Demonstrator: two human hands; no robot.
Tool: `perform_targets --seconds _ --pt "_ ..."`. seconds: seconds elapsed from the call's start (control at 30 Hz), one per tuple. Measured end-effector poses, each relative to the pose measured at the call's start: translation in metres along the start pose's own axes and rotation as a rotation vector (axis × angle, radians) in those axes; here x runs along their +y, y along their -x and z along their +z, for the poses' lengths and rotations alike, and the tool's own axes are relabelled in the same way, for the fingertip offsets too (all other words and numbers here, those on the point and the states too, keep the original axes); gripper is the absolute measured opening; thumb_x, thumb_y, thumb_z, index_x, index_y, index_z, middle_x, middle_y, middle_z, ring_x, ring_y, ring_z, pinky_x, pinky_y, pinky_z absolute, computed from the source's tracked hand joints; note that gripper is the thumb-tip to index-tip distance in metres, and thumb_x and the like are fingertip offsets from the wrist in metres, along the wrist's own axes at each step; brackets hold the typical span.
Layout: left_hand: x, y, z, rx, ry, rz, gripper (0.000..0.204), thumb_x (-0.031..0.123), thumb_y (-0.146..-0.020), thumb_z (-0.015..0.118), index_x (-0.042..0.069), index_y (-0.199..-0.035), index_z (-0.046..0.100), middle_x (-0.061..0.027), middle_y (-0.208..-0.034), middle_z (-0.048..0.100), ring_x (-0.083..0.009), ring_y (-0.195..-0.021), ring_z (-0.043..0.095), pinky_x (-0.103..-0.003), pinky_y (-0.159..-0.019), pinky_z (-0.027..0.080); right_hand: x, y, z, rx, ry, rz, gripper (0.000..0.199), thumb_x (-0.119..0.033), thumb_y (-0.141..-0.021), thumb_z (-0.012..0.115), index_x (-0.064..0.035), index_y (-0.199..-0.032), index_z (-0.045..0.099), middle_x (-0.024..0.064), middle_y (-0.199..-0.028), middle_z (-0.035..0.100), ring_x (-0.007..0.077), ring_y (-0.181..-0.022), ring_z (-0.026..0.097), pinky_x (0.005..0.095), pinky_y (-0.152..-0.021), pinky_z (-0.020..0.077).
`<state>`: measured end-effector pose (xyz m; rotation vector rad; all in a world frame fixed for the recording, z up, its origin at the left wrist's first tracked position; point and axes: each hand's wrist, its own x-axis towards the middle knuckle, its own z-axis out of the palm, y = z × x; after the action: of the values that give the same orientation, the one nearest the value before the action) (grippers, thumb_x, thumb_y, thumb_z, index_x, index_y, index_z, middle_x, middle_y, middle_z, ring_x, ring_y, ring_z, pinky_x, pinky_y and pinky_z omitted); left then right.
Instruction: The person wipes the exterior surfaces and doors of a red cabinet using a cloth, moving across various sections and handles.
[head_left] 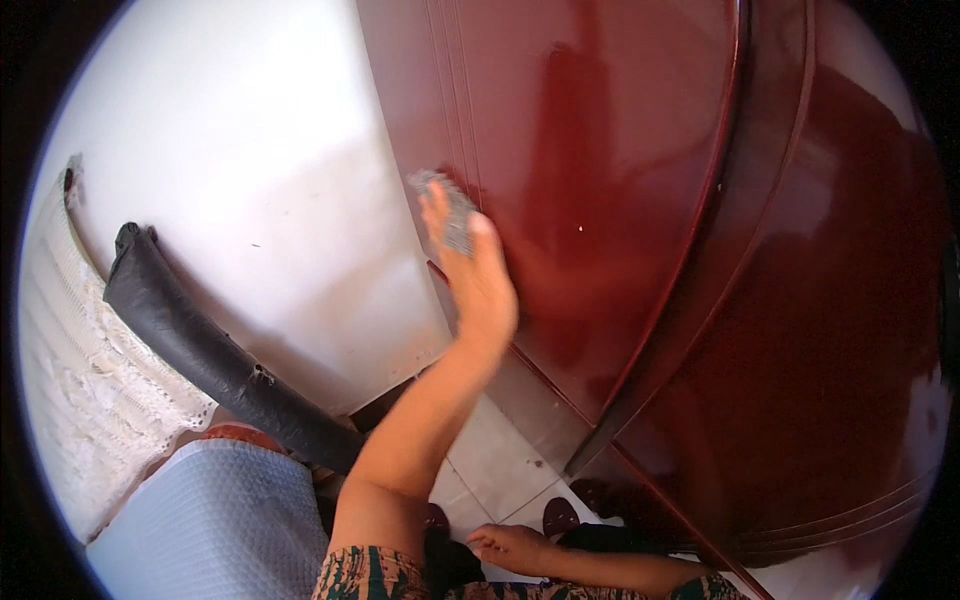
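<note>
My left hand (pixel 470 262) is raised against a glossy dark red panel (pixel 610 250), with the arm stretched up and forward. Under its fingers is a grey cloth (pixel 458 222), pressed to the panel near its left edge; the fingertips are slightly blurred. Low in the picture, my right hand (pixel 512 549) hangs in front of my body, fingers loosely bent and nothing visible in it. A dark vertical strip (pixel 722 170) divides the red panel from another glossy red section (pixel 830 330) to the right.
A white wall (pixel 250 130) meets the red panel on the left. In front of it stand a long black padded bar (pixel 200 330), a white lacy cloth (pixel 110 390) and a light blue quilted cover (pixel 220 520). Below lies a pale tiled floor (pixel 495 460) with my dark shoes (pixel 560 516).
</note>
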<state>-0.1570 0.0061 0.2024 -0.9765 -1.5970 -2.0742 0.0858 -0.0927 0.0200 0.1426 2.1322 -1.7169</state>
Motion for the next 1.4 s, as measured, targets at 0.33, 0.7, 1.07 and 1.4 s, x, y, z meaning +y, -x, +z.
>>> perform_targets --seconds 0.33,0.7,1.07,1.4 --pt "0.017 0.131 -0.004 -0.191 -0.135 0.338 0.076 0.049 -0.093 0.051 0.012 -0.153 0.024 -0.0313 -0.157 0.004 -0.0491 -0.145 0.006 -0.060 -0.113 0.008 0.003 -0.003 0.003 0.110 0.255 -0.050 0.040 -0.027 -0.092 0.058 -0.0022 -0.123 0.053 0.0154 -0.097 0.068 0.0329 -0.094 0.066 0.0437 -0.082 0.0506" --pt "0.021 0.129 -0.007 -0.167 0.066 -0.266 0.072 0.045 -0.103 0.033 0.003 -0.154 0.004 -0.0198 -0.160 -0.007 -0.0338 -0.148 -0.005 -0.044 -0.118 -0.001 -0.008 -0.010 -0.008 0.004 0.317 0.117 0.042 -0.031 -0.091 0.054 -0.0066 -0.125 0.055 0.0205 -0.116 0.064 0.0341 -0.108 0.061 0.0460 -0.091 0.0473" --pt "0.093 0.173 -0.104 0.044 0.936 -1.144 0.058 0.053 -0.097 0.042 0.011 -0.137 0.051 -0.0089 -0.138 0.053 -0.0310 -0.126 0.049 -0.046 -0.108 0.035 0.024 -0.026 0.010 0.177 0.394 0.056 0.039 -0.029 -0.089 0.056 -0.0028 -0.118 0.058 0.0206 -0.111 0.065 0.0386 -0.102 0.062 0.0475 -0.088 0.0481" --pt "0.080 0.216 -0.216 0.371 0.725 -1.310 0.047 0.037 -0.095 0.057 0.004 -0.129 0.054 -0.0134 -0.129 0.058 -0.0317 -0.116 0.056 -0.046 -0.100 0.045 0.000 0.001 -0.006 0.221 0.386 0.155 0.038 -0.024 -0.090 0.059 0.0009 -0.118 0.059 0.0208 -0.107 0.066 0.0376 -0.098 0.063 0.0428 -0.087 0.0488"
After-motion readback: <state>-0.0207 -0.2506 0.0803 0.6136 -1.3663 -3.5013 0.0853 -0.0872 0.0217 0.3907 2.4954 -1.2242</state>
